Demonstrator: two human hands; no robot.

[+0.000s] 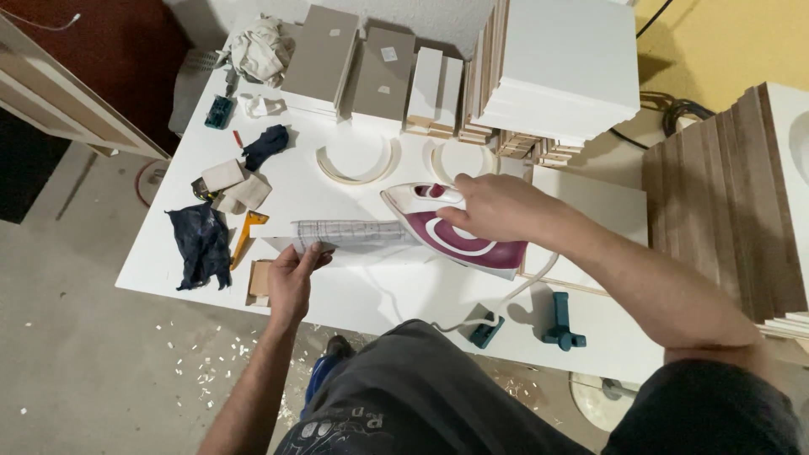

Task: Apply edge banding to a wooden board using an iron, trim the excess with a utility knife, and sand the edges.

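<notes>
Fingers (472, 221) of the right hand (497, 206) wrap the handle of the maroon iron (472, 244), mid-worktop (354, 295). Left-hand (291, 278) fingers pinch the translucent sheet (345, 234) just left of the iron (best kept taut, well apart from the soleplate).

Three small white rectangular labels (388, 54) are seen stuck on the grey panels (383, 74) at the tabletop's (362, 299) far edge.
</notes>
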